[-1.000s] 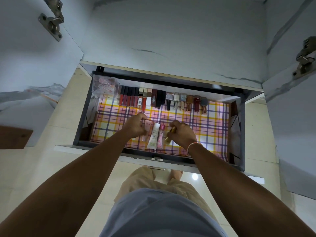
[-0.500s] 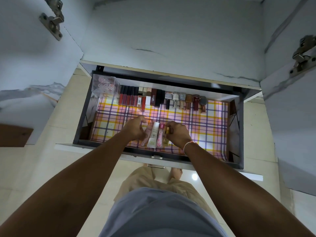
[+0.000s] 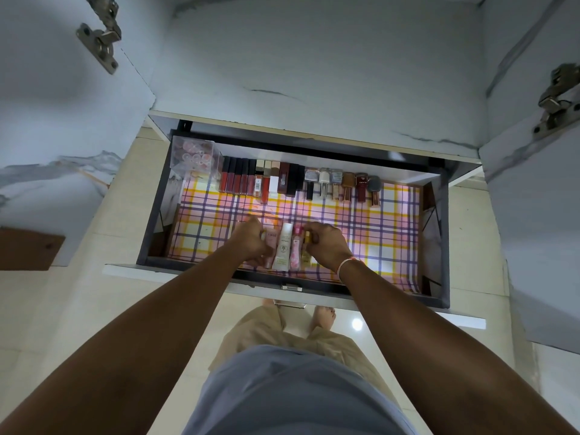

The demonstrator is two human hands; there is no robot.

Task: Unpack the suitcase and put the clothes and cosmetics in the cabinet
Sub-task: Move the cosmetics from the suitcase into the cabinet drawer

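Plastic tubes, small and surely light, lying side by side near the drawer's (image 3: 445, 246) front edge on the plaid liner (image 3: 376, 233): pink tube (image 3: 270, 244), white tube (image 3: 283, 248), rose-patterned bottle (image 3: 295, 251), yellow bottle (image 3: 307, 246). Left hand (image 3: 251, 241) curled against the pink tube; right hand (image 3: 326, 244) curled round the yellow bottle, whether pinching or only pressing, cannot tell. Likely smooth and slippery, soft-walled, prone to roll; best taken mid-body from both sides, not by the cap. Farther back, lip glosses (image 3: 237, 180) and nail polish bottles (image 3: 337, 183) in a row, glass probably, more fragile; clear box (image 3: 194, 157) in the far left corner.
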